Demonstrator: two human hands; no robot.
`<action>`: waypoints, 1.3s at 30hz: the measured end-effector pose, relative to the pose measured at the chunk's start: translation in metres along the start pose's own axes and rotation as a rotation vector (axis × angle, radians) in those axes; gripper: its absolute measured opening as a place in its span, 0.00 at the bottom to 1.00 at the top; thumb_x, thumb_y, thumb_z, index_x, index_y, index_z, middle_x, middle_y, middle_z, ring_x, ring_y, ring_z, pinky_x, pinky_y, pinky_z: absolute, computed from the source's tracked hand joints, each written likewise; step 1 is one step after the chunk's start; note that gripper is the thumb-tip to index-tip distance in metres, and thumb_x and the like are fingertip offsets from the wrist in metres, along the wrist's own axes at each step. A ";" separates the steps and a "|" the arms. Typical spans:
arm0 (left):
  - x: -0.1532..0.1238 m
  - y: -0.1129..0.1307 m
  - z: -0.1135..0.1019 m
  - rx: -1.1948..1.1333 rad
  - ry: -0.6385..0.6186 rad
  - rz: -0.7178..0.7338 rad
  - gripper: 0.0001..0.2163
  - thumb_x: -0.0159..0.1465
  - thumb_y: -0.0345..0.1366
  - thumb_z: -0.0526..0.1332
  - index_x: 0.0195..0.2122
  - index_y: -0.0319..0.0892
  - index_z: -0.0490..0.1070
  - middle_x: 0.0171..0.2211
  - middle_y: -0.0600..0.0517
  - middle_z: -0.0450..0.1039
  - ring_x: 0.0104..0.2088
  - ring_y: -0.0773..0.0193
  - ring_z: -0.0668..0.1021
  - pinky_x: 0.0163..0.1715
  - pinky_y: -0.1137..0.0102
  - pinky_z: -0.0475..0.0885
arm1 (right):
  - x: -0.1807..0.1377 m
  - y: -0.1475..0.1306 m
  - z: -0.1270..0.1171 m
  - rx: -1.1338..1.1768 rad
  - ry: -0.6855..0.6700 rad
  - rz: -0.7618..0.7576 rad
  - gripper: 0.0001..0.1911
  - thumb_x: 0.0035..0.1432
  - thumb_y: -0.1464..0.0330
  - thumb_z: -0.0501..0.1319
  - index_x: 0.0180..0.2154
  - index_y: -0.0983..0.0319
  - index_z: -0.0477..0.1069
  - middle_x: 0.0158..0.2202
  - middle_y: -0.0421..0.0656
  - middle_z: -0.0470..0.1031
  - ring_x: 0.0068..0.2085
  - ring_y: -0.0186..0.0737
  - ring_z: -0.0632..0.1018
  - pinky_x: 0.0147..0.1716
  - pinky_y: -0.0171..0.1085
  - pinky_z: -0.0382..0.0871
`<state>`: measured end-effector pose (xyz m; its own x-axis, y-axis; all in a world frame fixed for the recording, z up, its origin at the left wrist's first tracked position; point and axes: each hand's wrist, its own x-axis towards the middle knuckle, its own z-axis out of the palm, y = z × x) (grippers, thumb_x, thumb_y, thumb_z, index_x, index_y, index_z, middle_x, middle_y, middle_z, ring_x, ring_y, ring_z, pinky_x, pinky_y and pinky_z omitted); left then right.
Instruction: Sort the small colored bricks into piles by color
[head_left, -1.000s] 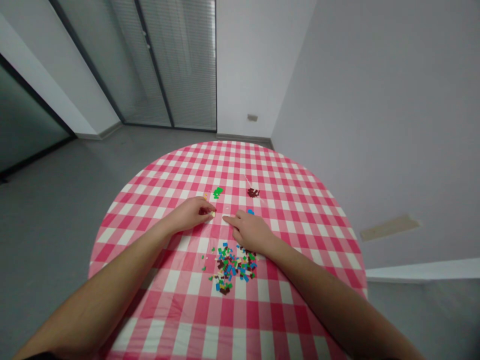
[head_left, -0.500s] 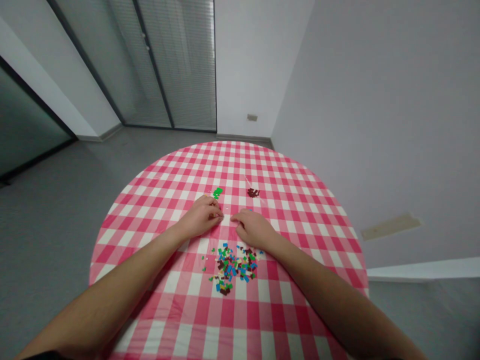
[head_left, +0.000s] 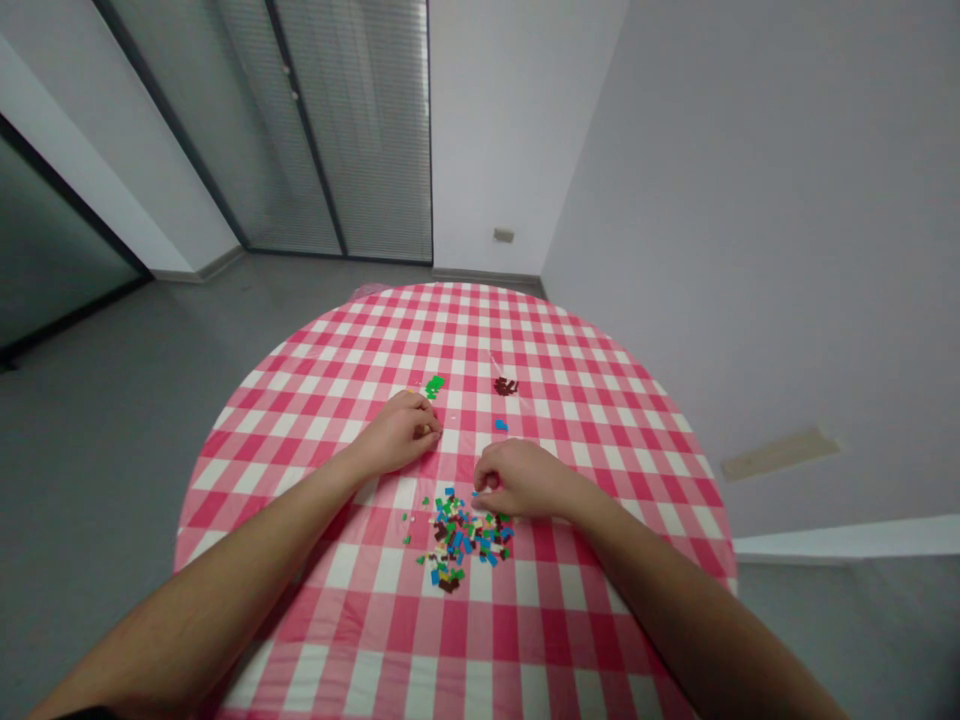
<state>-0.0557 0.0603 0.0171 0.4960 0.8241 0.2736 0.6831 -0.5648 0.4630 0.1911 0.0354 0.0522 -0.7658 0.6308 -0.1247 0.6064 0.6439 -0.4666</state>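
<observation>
Left hand [head_left: 396, 436] resting palm-down at mid-table, fingers curled in, fingertips close together. Something small and dark shows between them, but it's too blurry to read, so can't tell if I'm pinching a piece.

Right hand [head_left: 529, 480] is lower and closer to me, at the far edge of the mixed brick pile [head_left: 461, 540]. Thumb and index are curled into a loop, tips near each other just over the bricks. Can't tell if they're clamped on one.

Pile itself: small bricks in blue, green, brown and pale colors, loosely scattered, a few green ones strayed out to the left. Sits between my forearms, nearer me than either sorted group.

Past my hands, single-color groups: green pieces [head_left: 434, 386] just beyond my left fingers, brown pieces [head_left: 505, 386] about level with them, off to the right. Blue bit [head_left: 501, 425] lies between the brown group and my right hand. Small white piece [head_left: 453, 417] near my left fingertips.

All of it on a round table with a red-and-white checked cloth [head_left: 570, 650]. Behind: glass partition [head_left: 367, 130] with blinds, pale wall [head_left: 750, 220], gray floor [head_left: 112, 440].
</observation>
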 end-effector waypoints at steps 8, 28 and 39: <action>-0.001 0.004 -0.003 -0.020 0.020 -0.005 0.06 0.63 0.34 0.61 0.31 0.43 0.78 0.35 0.49 0.74 0.40 0.56 0.74 0.45 0.60 0.67 | 0.003 -0.006 0.010 -0.031 0.054 0.001 0.05 0.51 0.71 0.63 0.29 0.62 0.79 0.30 0.43 0.80 0.30 0.37 0.75 0.29 0.34 0.61; -0.007 0.035 -0.020 -0.203 -0.327 0.164 0.05 0.63 0.31 0.63 0.32 0.45 0.78 0.34 0.51 0.76 0.39 0.60 0.75 0.47 0.62 0.68 | 0.002 0.055 -0.008 0.583 0.543 0.168 0.09 0.53 0.69 0.64 0.38 0.63 0.74 0.34 0.45 0.79 0.35 0.38 0.80 0.38 0.39 0.75; -0.012 0.036 -0.015 -0.257 -0.421 0.220 0.06 0.57 0.29 0.68 0.35 0.46 0.79 0.35 0.51 0.77 0.40 0.59 0.77 0.47 0.63 0.70 | 0.001 0.077 -0.010 0.181 0.405 0.313 0.12 0.54 0.77 0.61 0.40 0.64 0.77 0.36 0.46 0.80 0.35 0.39 0.79 0.36 0.36 0.71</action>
<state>-0.0448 0.0309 0.0431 0.8209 0.5689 0.0501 0.4117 -0.6504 0.6383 0.2395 0.0899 0.0254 -0.3897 0.9197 0.0486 0.7180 0.3365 -0.6094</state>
